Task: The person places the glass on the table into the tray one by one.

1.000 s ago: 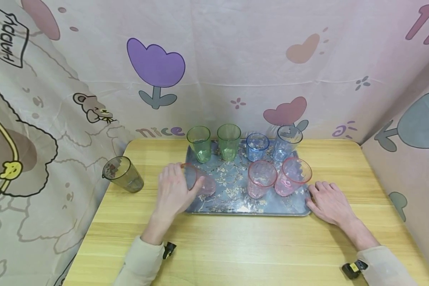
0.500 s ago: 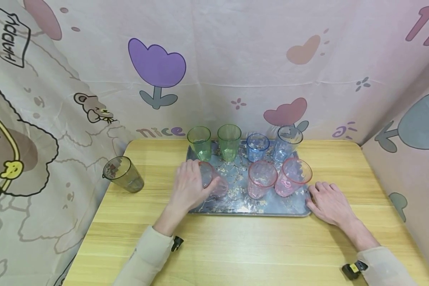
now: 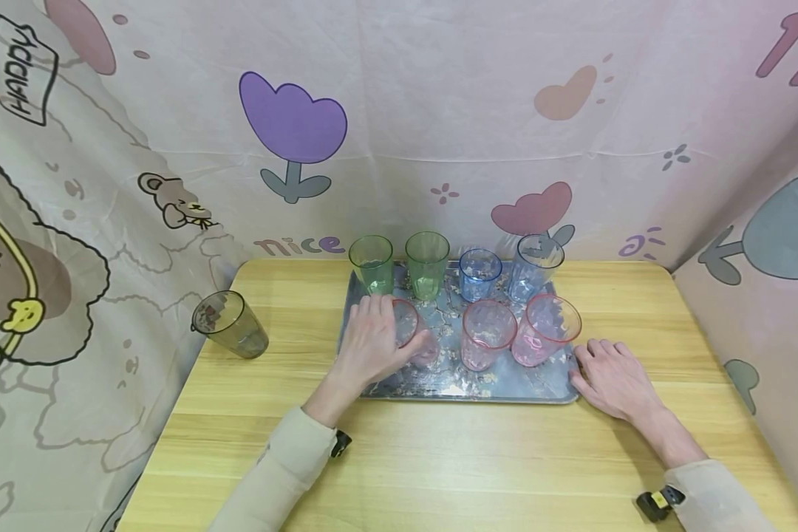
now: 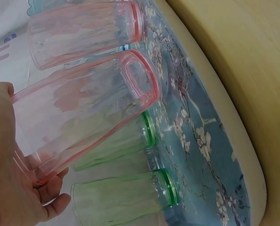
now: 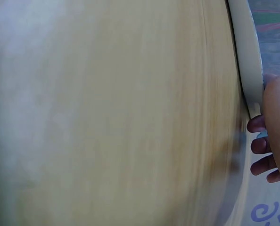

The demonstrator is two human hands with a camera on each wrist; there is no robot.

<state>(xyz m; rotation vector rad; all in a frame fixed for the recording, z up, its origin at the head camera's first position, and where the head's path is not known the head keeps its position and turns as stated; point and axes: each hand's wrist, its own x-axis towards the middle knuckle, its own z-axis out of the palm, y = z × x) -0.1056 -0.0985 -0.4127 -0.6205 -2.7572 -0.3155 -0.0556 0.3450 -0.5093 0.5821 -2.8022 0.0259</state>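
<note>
My left hand (image 3: 371,340) grips a clear pink glass (image 4: 86,106) near its rim, the thumb and fingers on either side. The glass tilts over the left part of a blue flower-patterned tray (image 3: 432,388). To its right on the tray stand two more pink glasses, one in the middle (image 3: 488,336) and another (image 3: 545,332) near the right edge. My right hand (image 3: 615,380) rests by the tray's right edge with relaxed fingers, its thumb against the rim. In the right wrist view, part of the right hand (image 5: 279,127) shows beside the pale tray rim (image 5: 248,52).
Along the tray's back stand two green glasses (image 3: 372,267) (image 3: 428,267), a short blue glass (image 3: 480,277) and a taller blue one (image 3: 535,270). A brown glass (image 3: 239,329) stands on the wooden table (image 3: 465,465), left of the tray. A printed cloth (image 3: 406,111) hangs behind.
My left hand has carried the pink glass to the right, from the tray's left edge toward the middle pink glass. The right hand and the other glasses have stayed in place.
</note>
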